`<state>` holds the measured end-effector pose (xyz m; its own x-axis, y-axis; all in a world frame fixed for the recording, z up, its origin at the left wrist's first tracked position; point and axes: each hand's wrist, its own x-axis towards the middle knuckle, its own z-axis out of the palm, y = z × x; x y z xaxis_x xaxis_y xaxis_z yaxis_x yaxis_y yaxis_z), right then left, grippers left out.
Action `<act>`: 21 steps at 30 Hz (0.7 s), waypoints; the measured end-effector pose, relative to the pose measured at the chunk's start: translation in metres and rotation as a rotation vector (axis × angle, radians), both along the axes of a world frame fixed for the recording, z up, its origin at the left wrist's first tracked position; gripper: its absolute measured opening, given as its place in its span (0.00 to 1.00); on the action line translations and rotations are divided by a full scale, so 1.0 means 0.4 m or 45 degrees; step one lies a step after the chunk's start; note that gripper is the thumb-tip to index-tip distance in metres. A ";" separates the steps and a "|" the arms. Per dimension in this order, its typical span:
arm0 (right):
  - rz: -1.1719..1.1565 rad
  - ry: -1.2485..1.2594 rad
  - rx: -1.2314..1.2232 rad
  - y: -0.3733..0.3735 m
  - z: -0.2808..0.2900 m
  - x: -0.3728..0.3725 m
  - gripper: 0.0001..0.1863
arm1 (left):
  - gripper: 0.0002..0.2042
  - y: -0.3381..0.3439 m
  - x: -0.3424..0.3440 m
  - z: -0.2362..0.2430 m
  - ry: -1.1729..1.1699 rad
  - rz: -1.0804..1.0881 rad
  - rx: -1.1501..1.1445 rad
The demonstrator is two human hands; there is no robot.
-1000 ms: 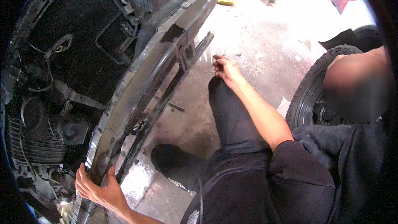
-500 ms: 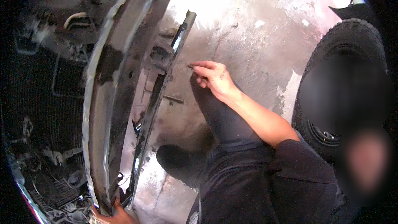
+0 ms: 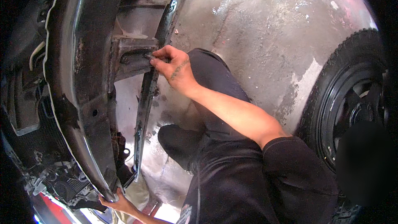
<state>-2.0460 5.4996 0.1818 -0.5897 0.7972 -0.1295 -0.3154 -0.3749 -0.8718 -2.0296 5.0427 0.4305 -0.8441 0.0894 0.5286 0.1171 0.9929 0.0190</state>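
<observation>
Head view, and from where I stand the stained floor [image 3: 257, 49] takes up the most room. Across its left side runs the car's dark beam [image 3: 89, 91], with the person crouched beside it in dark trousers [image 3: 219, 79]. A black wheel [image 3: 342, 103] stands well apart on the right. Alongside the beam lies a narrow rail [image 3: 146, 99], and a bracket [image 3: 128, 56] juts from the beam toward it. The left hand [image 3: 121, 203] grips the beam's near end, thumb on one edge, fingers on another. The right hand [image 3: 178, 68] pinches a small dark piece [image 3: 151, 57] at the bracket's outer end; I can't tell whether they touch.
</observation>
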 end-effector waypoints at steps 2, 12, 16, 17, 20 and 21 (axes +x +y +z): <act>-0.049 -0.037 0.158 0.003 0.004 -0.008 0.11 | 0.43 0.003 0.000 -0.001 0.024 -0.036 -0.026; -0.065 -0.127 0.357 0.006 0.046 -0.021 0.08 | 0.42 0.037 0.005 -0.006 0.061 -0.066 0.034; -0.064 -0.183 0.475 -0.001 0.039 -0.017 0.10 | 0.43 0.007 0.011 -0.012 0.068 -0.018 0.034; -0.072 -0.194 0.499 -0.004 0.038 -0.017 0.11 | 0.43 0.003 0.008 -0.012 0.078 -0.029 0.017; -0.026 -0.159 0.423 -0.003 0.062 -0.005 0.12 | 0.42 0.013 0.005 -0.017 0.098 -0.056 0.018; 0.011 -0.192 0.433 -0.001 0.058 -0.004 0.11 | 0.42 0.011 0.011 -0.018 0.061 -0.033 0.072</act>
